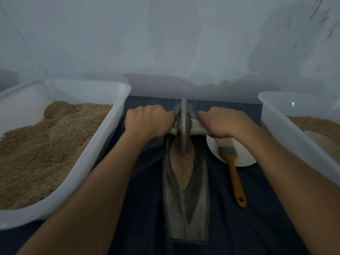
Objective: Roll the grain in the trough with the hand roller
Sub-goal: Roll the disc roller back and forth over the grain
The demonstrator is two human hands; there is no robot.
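A person leans over a dark-covered worktop (pixel 230 227) with both arms outstretched, the left hand (pixel 150 122) and right hand (pixel 223 123) each clamped on one end of the pale axle of a hand roller (pixel 183 126). The hands sit apart, 1 on either side of the grey disc, which stands upright on its edge in the far half of a long, narrow trough (pixel 185 208).

The grain (pixel 182 166) lies in a tapering drift along the trough's middle, its near tip pointing toward the person; the near end of the trough is bare.

The roller looks stiff and weighty, probably metal or stone, though the dim light makes that hard to settle. A thin disc like this likely tips sideways if the push is uneven, so the 2-handed hold on the axle, close to the disc, seems the right one. The grain is loose and light and may scatter over the rim under a fast stroke.

A white tub (pixel 60 192) of grain stands to the left, another tub (pixel 279 118) to the right. A wooden-handled brush (pixel 233 173) rests partly on a white plate (pixel 244 155) just right of the trough.

No brand, label or writing can be read anywhere.
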